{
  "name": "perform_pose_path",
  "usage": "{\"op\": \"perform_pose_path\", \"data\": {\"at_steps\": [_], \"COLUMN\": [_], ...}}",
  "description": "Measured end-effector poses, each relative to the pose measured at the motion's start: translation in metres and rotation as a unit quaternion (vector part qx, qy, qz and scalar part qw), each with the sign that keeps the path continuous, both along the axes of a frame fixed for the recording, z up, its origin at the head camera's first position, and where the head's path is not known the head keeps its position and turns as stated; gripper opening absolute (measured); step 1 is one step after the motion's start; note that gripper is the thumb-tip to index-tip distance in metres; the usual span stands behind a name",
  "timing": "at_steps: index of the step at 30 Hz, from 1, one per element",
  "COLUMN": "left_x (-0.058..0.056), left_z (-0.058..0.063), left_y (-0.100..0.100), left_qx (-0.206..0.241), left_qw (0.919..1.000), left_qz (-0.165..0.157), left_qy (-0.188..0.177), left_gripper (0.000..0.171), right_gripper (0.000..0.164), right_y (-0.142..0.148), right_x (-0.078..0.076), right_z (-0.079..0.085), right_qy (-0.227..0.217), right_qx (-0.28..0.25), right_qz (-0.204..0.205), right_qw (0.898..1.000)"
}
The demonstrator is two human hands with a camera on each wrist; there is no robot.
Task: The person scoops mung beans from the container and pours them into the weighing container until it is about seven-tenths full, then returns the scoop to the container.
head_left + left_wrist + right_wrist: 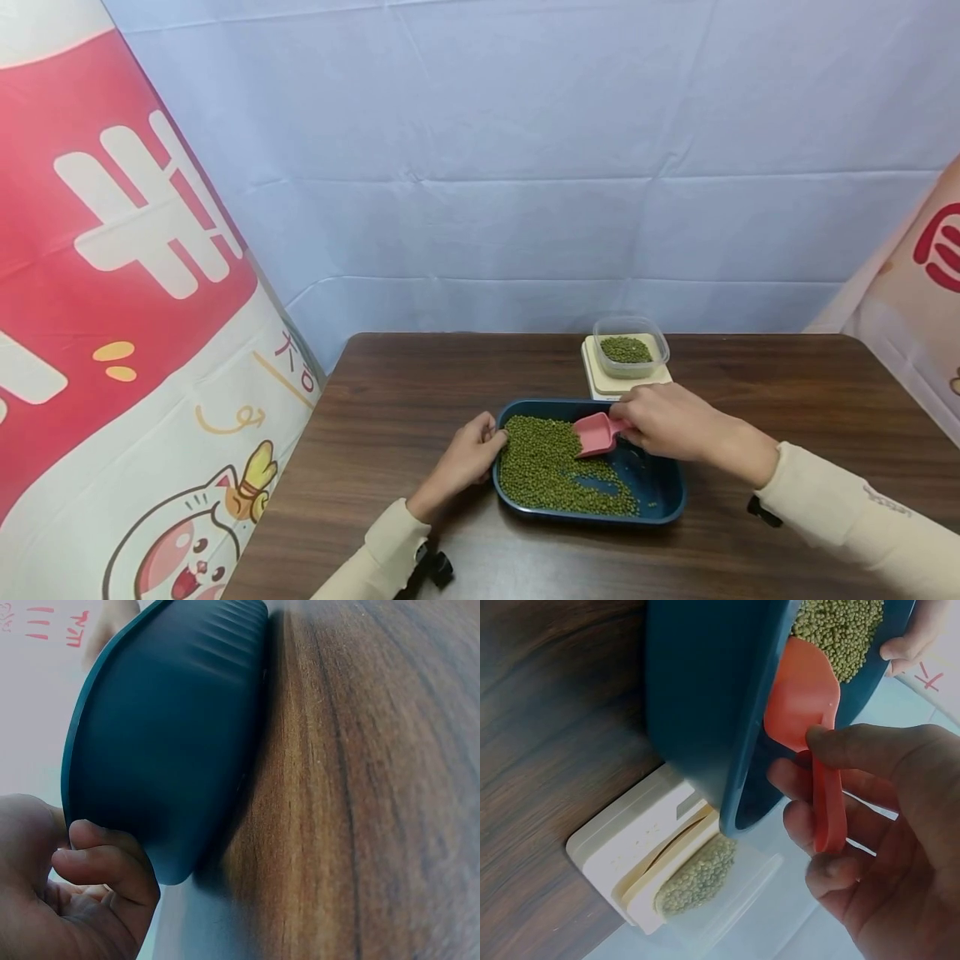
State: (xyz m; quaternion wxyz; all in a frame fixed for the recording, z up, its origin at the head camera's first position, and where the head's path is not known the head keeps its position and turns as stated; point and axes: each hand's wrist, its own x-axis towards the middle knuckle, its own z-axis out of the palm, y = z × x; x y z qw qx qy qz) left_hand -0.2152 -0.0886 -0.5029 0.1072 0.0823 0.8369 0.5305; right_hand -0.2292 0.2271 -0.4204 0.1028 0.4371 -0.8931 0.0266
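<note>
A dark blue tray (662, 487) of green mung beans (536, 467) rests on the table, the beans heaped mostly in its left half. My left hand (471, 452) grips the tray's left rim, and in the left wrist view its curled fingers (112, 862) lie against the outer wall. Over the tray's right half, my right hand (663, 419) holds a pink scoop (595, 434) by its handle. The scoop's front edge meets the beans. In the right wrist view, the thumb presses on top of the handle (829, 806) and the bowl of the scoop shows no beans.
Behind the tray stands a white kitchen scale (597, 385) bearing a clear plastic container (660, 350) with some mung beans (626, 349) in it. The brown wooden table (405, 383) ends at a pale cloth backdrop (480, 233). A printed banner (172, 375) hangs at the left.
</note>
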Motion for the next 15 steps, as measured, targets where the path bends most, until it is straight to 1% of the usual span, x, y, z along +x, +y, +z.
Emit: {"op": "perform_pose_path", "data": {"at_steps": [5,9,15], "left_x": [-0.0002,-0.0004,-0.0006], "left_z": [-0.0003,-0.0006,-0.0004], "left_y": [0.0000,0.0003,0.0002], "left_qx": [0.001,0.001,0.001], "left_qw": [1.0000,1.0000,1.0000], "left_qz": [0.000,0.001,0.003], "left_qy": [-0.003,-0.004,-0.001], "left_gripper": [0.021,0.021,0.021], "right_gripper": [0.022,0.019,0.020], "right_y": [-0.0037,-0.0067,-0.0103], "right_x": [0.0003,0.0001,-0.0005], "right_z": [0.0008,0.0001,-0.0005], "right_qy": [-0.013,-0.014,-0.009], "right_qx": [0.004,0.007,0.007], "right_qz": [0.002,0.001,-0.001], "right_qw": [1.000,1.000,1.000]}}
